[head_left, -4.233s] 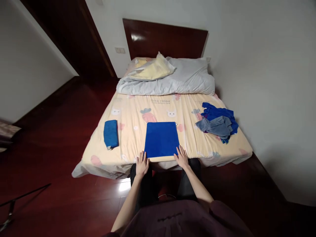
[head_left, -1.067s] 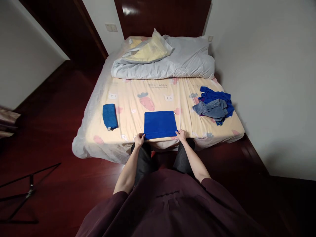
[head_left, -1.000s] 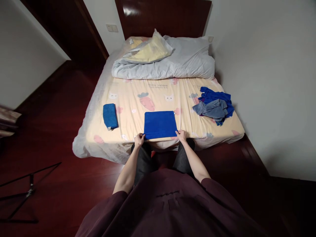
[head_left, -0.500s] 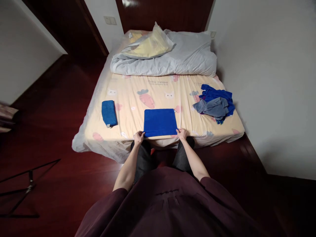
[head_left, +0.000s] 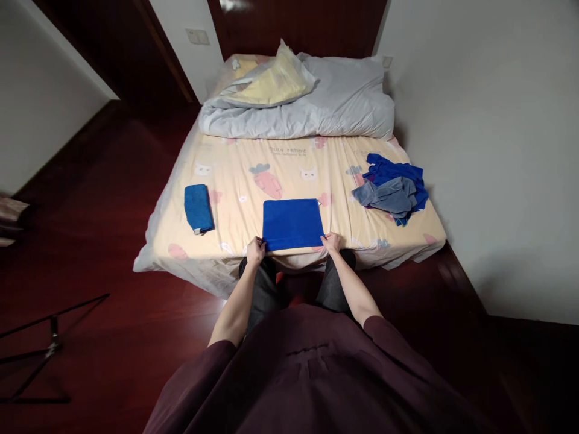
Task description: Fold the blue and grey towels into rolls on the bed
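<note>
- Left hand [head_left: 256,250] and right hand [head_left: 332,242]: fingers, flat earlier, now pinch the near corners of the blue cloth [head_left: 292,224].
- Blue cloth: lies at the near edge of the bed [head_left: 235,181], shorter than before.
- Rolled towel [head_left: 198,208] left; cloth pile [head_left: 391,191] right, both apart, unmoved.
- Duvet [head_left: 325,111] at far end.

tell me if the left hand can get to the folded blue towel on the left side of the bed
Probably yes: only bare sheet lies between the left hand and the folded blue towel. But it now grips a corner of the flat blue cloth.
</note>
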### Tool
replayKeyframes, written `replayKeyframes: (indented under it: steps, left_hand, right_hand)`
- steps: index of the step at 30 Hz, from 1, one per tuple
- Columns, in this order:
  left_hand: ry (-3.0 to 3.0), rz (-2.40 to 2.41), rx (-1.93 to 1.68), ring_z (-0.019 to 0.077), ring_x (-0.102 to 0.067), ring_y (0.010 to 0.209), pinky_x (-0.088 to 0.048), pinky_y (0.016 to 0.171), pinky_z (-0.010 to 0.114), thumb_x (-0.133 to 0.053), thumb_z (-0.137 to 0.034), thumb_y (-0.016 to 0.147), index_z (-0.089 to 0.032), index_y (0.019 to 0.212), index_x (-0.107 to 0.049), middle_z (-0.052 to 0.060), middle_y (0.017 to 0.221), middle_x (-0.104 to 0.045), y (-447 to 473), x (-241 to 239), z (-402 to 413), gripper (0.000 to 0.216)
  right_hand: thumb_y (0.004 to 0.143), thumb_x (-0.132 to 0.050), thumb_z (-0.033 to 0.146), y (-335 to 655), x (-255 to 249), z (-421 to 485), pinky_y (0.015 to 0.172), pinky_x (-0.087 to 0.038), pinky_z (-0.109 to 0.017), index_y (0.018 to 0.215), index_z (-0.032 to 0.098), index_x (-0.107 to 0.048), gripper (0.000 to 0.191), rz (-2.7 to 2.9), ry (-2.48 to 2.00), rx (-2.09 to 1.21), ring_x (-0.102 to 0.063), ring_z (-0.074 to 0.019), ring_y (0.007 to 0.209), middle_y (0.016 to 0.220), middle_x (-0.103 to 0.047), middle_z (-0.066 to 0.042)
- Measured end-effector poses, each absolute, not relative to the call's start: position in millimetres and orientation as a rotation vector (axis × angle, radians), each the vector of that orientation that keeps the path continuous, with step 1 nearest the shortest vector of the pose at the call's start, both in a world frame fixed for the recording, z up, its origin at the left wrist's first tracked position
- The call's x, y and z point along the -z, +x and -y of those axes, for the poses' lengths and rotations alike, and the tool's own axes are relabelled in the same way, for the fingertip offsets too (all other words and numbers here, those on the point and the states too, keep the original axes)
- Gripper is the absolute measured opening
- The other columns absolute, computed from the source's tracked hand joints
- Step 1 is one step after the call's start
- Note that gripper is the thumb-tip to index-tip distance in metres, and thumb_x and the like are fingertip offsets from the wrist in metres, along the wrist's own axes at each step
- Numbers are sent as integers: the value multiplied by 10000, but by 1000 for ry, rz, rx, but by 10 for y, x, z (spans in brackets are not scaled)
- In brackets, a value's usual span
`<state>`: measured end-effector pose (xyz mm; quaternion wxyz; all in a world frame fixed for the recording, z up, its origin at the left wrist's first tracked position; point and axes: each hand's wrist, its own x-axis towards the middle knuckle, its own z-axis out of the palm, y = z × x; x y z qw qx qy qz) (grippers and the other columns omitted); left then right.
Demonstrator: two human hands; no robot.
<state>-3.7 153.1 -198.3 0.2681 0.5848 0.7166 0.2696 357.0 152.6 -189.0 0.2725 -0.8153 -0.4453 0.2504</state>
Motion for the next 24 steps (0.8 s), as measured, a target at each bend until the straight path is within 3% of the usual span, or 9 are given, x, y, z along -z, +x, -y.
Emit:
replayKeyframes:
  steps: [5,10,15,19,24]
  left_hand:
    - [1834,-1778,-755,379,-582,1320,-452,1138,521,-622,-192,900,-173,1214,-641,229,1341,-613,-79,1799,-1453,315]
    - [2039,-1496,-703,309,-545,1419,-396,1258,480,-632,-224,920,-217,1229,-699,149,1435,-637,-137,1772,-1306,316]
    - [2184,-1469,-487,309,-453,1531,-372,1292,504,-598,-234,943,-148,1407,-630,162,1558,-572,-113,1918,-1285,473]
    - [2186,-1544,-413,310,-490,1506,-402,1274,473,-590,-155,911,-120,1455,-592,187,1568,-557,-97,2020,-1332,545]
    - [2175,-1577,-379,325,-540,1453,-435,1238,463,-616,-106,845,-166,1427,-626,167,1504,-618,-84,2070,-1436,585]
  right_hand:
    - [842,-746,176,3515,1718,-1434,938,-557,-354,1052,230,-698,222,1300,-2070,-610,-713,-252,1003,1056,-755,-99]
    - [966,-623,249,3535,1609,-1208,1136,-501,-364,1158,211,-737,226,1652,-1603,-559,-675,-239,1226,1269,-741,-113]
    - [986,-643,301,3505,1645,-1122,1262,-409,-410,1339,202,-725,376,1902,-1614,-659,-586,-247,1420,1467,-673,-108]
    - [952,-699,260,3490,1709,-1169,1279,-393,-415,1408,192,-694,461,2022,-1733,-669,-536,-255,1479,1533,-622,-109]
    - [888,-761,193,3524,1706,-1268,1207,-480,-424,1383,239,-720,499,2043,-1851,-617,-625,-276,1375,1472,-671,-106]
